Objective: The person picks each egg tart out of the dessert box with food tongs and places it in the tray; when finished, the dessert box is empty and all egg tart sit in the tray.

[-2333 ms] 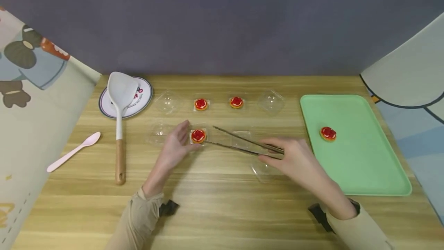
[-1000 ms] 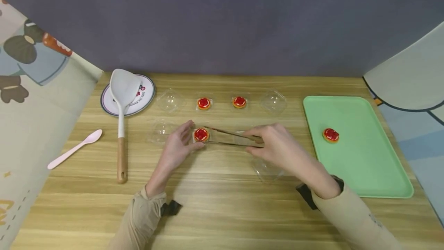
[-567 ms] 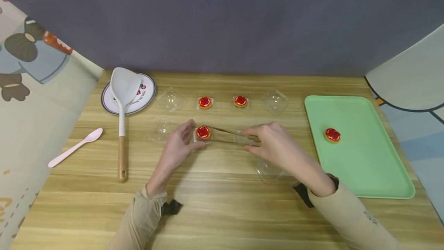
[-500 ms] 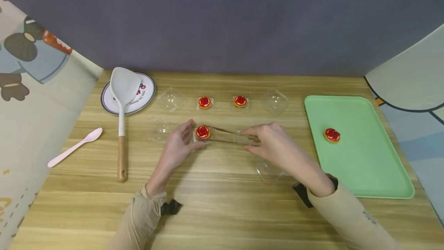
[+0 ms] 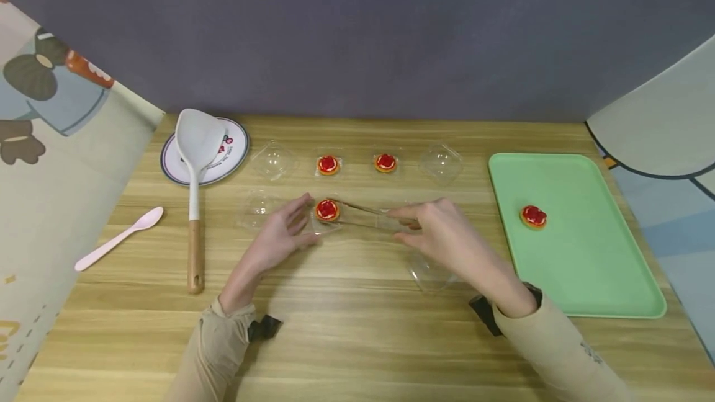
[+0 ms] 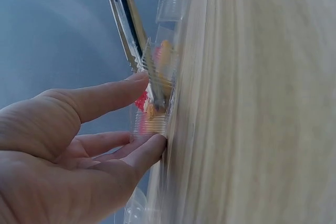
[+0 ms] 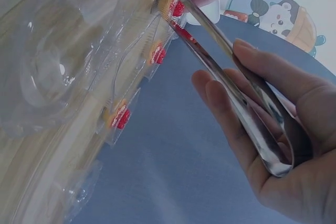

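Note:
My right hand [image 5: 449, 237] grips metal tongs [image 7: 233, 100], whose arms reach left across the table. Their tips straddle a small round tart [image 5: 327, 210] with red topping, seated in the base of a clear plastic container [image 6: 152, 124]. My left hand [image 5: 274, 241] holds that base at its left side, the thumb and fingers on either side of it. The container's domed lid [image 5: 259, 208] lies unfolded to the left, partly behind the fingers. Red smears show on one tong arm in the right wrist view. The left wrist view partly hides the tart behind ribbed plastic.
Behind stand two more unfolded containers with a tart [image 5: 328, 165] and another tart [image 5: 385, 163]. A further clear lid [image 5: 430, 272] lies under my right hand. A green tray [image 5: 586, 253] bears one tart [image 5: 533, 216]. A spatula [image 5: 193, 203] on a plate [image 5: 234, 154] and a pink spoon [image 5: 120, 239] lie left.
The tongs have moved left from the right side until their tips straddle the tart. Lately the container has turned slightly, and my left thumb has drawn back a little to the left.

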